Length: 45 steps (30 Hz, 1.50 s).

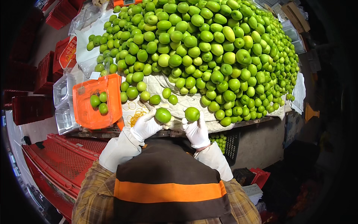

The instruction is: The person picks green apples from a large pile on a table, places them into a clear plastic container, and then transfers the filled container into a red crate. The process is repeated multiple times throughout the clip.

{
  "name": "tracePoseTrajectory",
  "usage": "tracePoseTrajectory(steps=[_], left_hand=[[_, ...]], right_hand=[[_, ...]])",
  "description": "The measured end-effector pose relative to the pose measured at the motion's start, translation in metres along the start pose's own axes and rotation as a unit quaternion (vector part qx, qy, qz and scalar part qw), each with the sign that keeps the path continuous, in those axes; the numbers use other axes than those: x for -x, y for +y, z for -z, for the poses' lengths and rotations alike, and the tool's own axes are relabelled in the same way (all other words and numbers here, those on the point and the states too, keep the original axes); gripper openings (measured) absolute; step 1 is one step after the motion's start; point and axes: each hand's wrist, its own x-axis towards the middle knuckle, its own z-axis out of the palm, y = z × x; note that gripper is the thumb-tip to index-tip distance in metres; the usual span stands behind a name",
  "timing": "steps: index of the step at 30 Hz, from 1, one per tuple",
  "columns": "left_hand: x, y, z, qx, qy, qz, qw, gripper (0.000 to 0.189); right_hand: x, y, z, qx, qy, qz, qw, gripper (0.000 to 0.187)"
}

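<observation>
My left hand (148, 125), in a white glove, holds a round green fruit (163, 115) above the front edge of the cloth. To its right, my right hand (195, 130), gloved too, has another green fruit (192, 114) between thumb and fingers. The two fruits are apart. Beyond both hands a large heap of green fruit (207, 53) covers much of the quilted cloth (159, 84). On the left, a clear plastic container (86, 112) holds several green fruits and rests on an orange scale (116, 95). Yellow rubber bands (137, 116) lie between the scale and my left hand.
Empty clear plastic boxes (65, 119) stand left of the scale. An orange basket (68, 53) sits behind them. Red plastic crates (67, 159) are at the lower left. Below the table edge (251, 122), a dark crate (231, 148) contains green fruit. Cardboard (296, 16) is at the far right.
</observation>
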Motion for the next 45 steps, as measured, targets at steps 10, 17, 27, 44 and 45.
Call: tracePoseTrajectory(steps=[10,17,27,44,45], left_hand=[[-0.007,-0.004,-0.008,-0.031,0.132,-0.041,0.990,0.052],[-0.007,-0.002,-0.027,-0.014,0.074,-0.075,0.994,0.062],[-0.004,0.004,-0.047,-0.295,0.107,-0.032,0.949,0.073],[-0.004,-0.001,-0.043,-0.323,0.150,-0.025,0.934,0.064],[-0.003,-0.003,-0.038,-0.252,0.150,-0.038,0.955,0.064]], right_hand=[[-0.004,0.001,-0.041,0.289,0.025,0.061,0.955,0.064],[-0.005,0.000,-0.049,0.302,0.014,0.022,0.953,0.063],[-0.005,0.001,-0.049,0.319,0.017,0.055,0.946,0.067],[0.001,0.000,-0.053,0.327,0.026,0.074,0.942,0.062],[0.004,0.000,-0.056,0.405,0.010,0.083,0.911,0.055]])
